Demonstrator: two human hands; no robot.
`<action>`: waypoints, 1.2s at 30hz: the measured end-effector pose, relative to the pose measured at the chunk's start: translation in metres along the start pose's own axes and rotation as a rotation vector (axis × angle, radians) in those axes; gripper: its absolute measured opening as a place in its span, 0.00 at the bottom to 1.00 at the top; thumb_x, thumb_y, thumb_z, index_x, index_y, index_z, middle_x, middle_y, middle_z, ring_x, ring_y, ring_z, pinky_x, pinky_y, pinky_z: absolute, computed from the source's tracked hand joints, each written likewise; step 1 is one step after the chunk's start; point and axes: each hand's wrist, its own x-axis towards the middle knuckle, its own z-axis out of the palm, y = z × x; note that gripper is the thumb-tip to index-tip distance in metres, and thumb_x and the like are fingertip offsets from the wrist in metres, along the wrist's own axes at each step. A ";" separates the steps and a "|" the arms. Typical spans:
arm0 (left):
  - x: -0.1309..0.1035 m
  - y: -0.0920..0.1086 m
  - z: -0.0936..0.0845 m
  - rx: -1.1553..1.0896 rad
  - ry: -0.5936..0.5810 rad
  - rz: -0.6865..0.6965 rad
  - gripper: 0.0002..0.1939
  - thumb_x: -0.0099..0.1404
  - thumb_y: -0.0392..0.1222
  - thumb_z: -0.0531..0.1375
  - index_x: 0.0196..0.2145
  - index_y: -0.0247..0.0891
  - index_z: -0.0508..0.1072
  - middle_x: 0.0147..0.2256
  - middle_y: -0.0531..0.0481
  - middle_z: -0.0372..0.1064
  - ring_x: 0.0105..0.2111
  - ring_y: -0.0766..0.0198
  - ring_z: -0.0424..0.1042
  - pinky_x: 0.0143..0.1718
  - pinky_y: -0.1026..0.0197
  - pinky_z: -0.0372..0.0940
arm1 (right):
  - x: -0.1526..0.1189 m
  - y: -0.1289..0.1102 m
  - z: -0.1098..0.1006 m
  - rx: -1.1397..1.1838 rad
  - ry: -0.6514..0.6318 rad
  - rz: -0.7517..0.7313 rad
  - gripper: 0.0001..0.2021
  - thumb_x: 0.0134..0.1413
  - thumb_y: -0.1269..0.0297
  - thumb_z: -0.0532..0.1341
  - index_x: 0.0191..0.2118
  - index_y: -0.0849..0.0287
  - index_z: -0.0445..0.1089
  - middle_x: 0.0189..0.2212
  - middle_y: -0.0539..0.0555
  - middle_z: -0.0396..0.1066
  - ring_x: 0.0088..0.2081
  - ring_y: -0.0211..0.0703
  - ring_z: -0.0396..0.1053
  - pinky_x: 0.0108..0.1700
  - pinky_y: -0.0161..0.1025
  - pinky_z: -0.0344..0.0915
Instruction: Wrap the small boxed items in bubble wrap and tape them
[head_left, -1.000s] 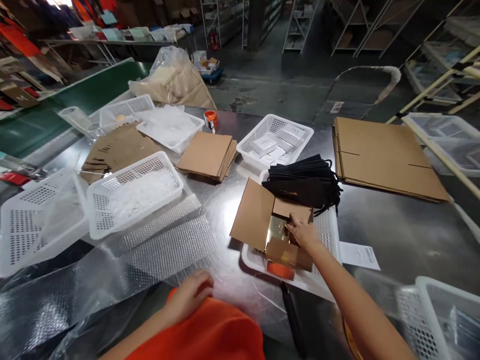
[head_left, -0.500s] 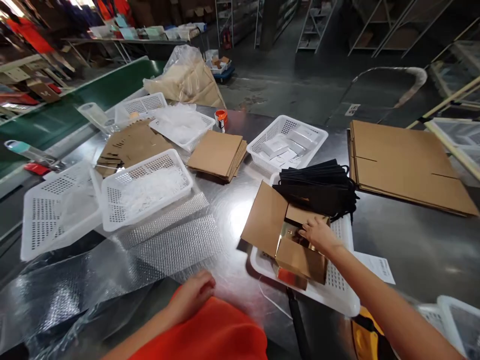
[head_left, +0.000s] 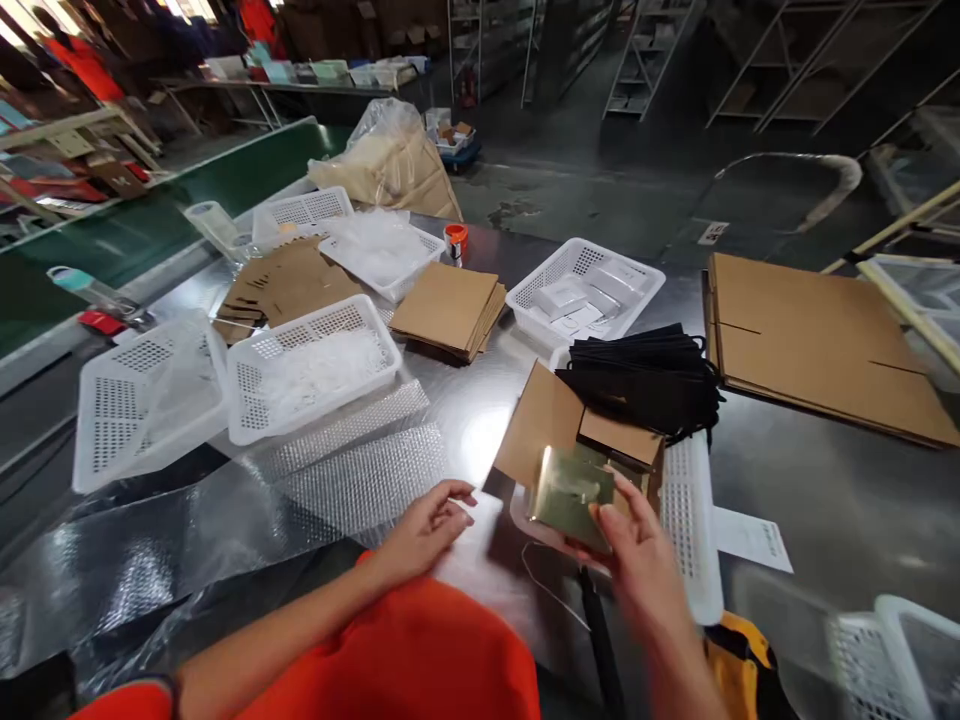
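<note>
My right hand [head_left: 637, 535] grips a flat, shiny gold box [head_left: 574, 497] at its right edge, thumb on top. The gold box is lifted over an open brown cardboard box [head_left: 540, 420], whose near part it hides. The cardboard box rests in a white perforated basket [head_left: 694, 520], together with a fanned stack of black bags with cord handles [head_left: 637, 380]. Over the metal table, left of the gold box, my left hand [head_left: 431, 530] holds nothing, its fingers loosely bent and apart.
Left stand white baskets, one with white shredded filler [head_left: 315, 380], beside bubble wrap [head_left: 375, 470]. Folded brown cardboard [head_left: 450, 305] lies mid-table. A basket of white packets [head_left: 585, 290] sits behind, with large flat cartons [head_left: 817, 340] at right. An orange tape roll [head_left: 456, 240] stands farther back.
My right hand has come out of the cardboard box with the gold box and moved toward me. My left hand has moved right and forward, and its fingers have extended.
</note>
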 end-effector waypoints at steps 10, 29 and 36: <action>-0.023 0.056 0.002 -0.181 -0.078 0.033 0.41 0.53 0.50 0.71 0.60 0.46 0.57 0.49 0.46 0.67 0.45 0.57 0.72 0.46 0.57 0.67 | -0.056 0.027 0.086 -0.035 -0.031 -0.170 0.34 0.51 0.43 0.65 0.60 0.54 0.69 0.44 0.55 0.77 0.37 0.44 0.73 0.39 0.37 0.72; -0.012 0.039 -0.010 0.107 0.110 0.128 0.17 0.64 0.56 0.60 0.39 0.38 0.71 0.28 0.53 0.68 0.28 0.66 0.66 0.29 0.65 0.60 | -0.084 0.029 0.106 -0.134 0.112 -0.137 0.31 0.49 0.40 0.64 0.55 0.54 0.74 0.45 0.58 0.77 0.46 0.53 0.74 0.39 0.41 0.73; -0.003 0.044 -0.054 0.179 0.442 0.216 0.26 0.66 0.63 0.54 0.22 0.39 0.66 0.21 0.53 0.64 0.21 0.67 0.65 0.23 0.64 0.61 | -0.078 0.041 0.094 0.171 0.066 0.069 0.36 0.50 0.43 0.65 0.63 0.52 0.66 0.46 0.57 0.77 0.39 0.50 0.76 0.37 0.45 0.75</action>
